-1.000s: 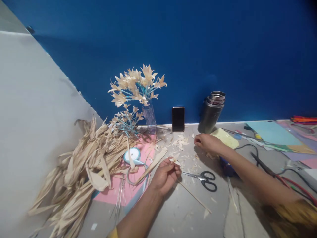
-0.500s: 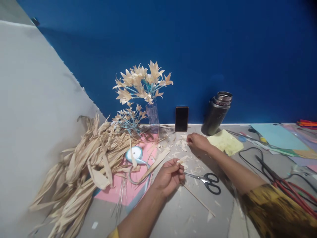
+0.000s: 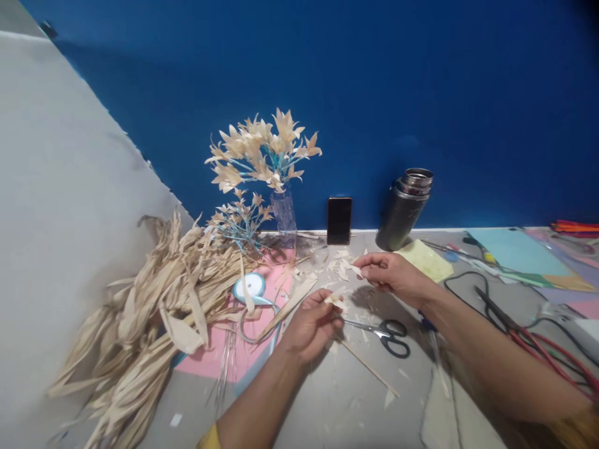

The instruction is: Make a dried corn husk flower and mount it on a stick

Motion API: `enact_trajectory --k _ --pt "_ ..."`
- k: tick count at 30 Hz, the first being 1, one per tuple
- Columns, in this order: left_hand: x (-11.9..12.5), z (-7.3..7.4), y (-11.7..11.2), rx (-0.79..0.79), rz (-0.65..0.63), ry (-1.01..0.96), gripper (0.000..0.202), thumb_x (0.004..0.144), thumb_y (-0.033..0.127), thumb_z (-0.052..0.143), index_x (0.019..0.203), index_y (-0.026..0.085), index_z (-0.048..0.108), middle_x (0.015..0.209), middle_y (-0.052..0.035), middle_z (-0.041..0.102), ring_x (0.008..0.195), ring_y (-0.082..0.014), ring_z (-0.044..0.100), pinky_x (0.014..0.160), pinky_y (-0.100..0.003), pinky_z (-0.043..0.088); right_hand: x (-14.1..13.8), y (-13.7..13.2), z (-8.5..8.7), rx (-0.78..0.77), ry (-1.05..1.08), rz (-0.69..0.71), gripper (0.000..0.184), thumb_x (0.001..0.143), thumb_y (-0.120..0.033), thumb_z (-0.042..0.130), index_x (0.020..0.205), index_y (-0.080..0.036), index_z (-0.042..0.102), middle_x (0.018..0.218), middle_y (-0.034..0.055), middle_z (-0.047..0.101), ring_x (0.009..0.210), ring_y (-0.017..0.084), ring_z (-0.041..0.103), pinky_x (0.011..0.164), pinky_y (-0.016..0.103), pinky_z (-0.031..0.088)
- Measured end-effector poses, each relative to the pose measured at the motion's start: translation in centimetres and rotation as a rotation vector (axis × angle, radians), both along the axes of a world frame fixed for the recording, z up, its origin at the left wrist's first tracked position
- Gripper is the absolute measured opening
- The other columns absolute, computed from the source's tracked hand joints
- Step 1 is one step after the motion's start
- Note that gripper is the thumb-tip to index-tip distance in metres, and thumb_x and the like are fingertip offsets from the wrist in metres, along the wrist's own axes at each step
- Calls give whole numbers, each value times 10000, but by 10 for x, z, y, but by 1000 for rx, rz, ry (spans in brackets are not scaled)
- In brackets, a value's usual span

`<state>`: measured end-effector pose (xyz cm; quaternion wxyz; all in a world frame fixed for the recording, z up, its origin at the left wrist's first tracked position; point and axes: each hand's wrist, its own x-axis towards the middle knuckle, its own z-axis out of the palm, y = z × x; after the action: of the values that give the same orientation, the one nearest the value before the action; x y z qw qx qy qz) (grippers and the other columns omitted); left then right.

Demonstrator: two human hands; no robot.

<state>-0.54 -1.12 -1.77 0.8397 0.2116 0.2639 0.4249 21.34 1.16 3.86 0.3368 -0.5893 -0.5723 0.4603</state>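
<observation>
My left hand (image 3: 314, 327) is closed in a pinch on a small pale corn husk flower (image 3: 336, 303). A thin stick (image 3: 369, 368) runs out from beneath that hand; I cannot tell whether the fingers hold it. Between the fingertips of my right hand (image 3: 395, 277) is a cut husk petal (image 3: 357, 272), just right of a heap of similar petals (image 3: 344, 265). Black-handled scissors (image 3: 390, 335) lie on the grey table, blades pointing at my left hand. Husk scraps are scattered around both hands.
Dried corn husks (image 3: 140, 318) pile up on the left, beside a ribbon roll (image 3: 249, 287) on pink paper (image 3: 201, 363). Behind stand a vase (image 3: 283, 218) of husk flowers, a phone (image 3: 339, 221) and a dark flask (image 3: 405, 212). Red-handled shears (image 3: 524, 337) lie right.
My right hand has lifted from the petal heap and come nearer my left hand, with a petal now showing in its fingers. The view has shifted slightly.
</observation>
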Motion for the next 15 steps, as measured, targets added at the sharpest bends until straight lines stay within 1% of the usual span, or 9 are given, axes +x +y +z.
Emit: enact_trajectory --k 1,3,4,7,10,13,15 --pt "0 2 0 -10 2 -16 331 617 194 923 827 146 673 919 -55 701 700 -117 610 596 -224 465 0 -12 5 -15 99 -2 402 755 -400 690 1063 -142 681 742 23 632 563 111 469 499 244 354" --pt "0 8 -2 -21 -7 -32 302 636 159 899 842 152 678 967 -59 702 742 -126 620 608 -227 471 -1 -36 12 7 166 8 352 740 -345 719 1041 -167 677 786 20 647 615 120 514 540 245 384" --pt "1 10 -4 -20 -16 -33 284 647 149 887 841 152 679 979 -61 701 754 -129 620 609 -229 472 -1 -46 15 44 154 9 336 733 -315 723 1035 -176 676 804 19 653 643 128 533 569 250 406" --pt "6 19 -12 -9 -44 -30 262 657 163 881 833 160 687 977 -59 711 760 -133 618 623 -236 478 -2 -72 17 156 56 -51 311 757 -269 686 1060 -196 671 838 16 660 657 133 530 605 263 431" --pt "13 29 -19 25 -97 -15 292 618 197 915 813 163 700 985 -66 732 755 -139 625 630 -242 490 -1 -88 12 175 36 -58 332 799 -280 651 1121 -199 638 844 14 660 640 131 525 602 263 437" --pt "20 37 -22 78 -209 69 276 613 206 921 762 136 700 1053 -95 737 751 -149 650 619 -248 502 2 -95 6 153 15 19 376 834 -292 623 1198 -202 593 822 2 660 601 124 514 576 255 413" --pt "25 39 -23 102 -280 134 266 628 225 918 736 122 698 1064 -103 736 745 -151 664 625 -253 512 7 -97 4 145 -49 83 421 835 -245 609 1253 -213 570 811 -11 665 590 120 521 572 248 393"
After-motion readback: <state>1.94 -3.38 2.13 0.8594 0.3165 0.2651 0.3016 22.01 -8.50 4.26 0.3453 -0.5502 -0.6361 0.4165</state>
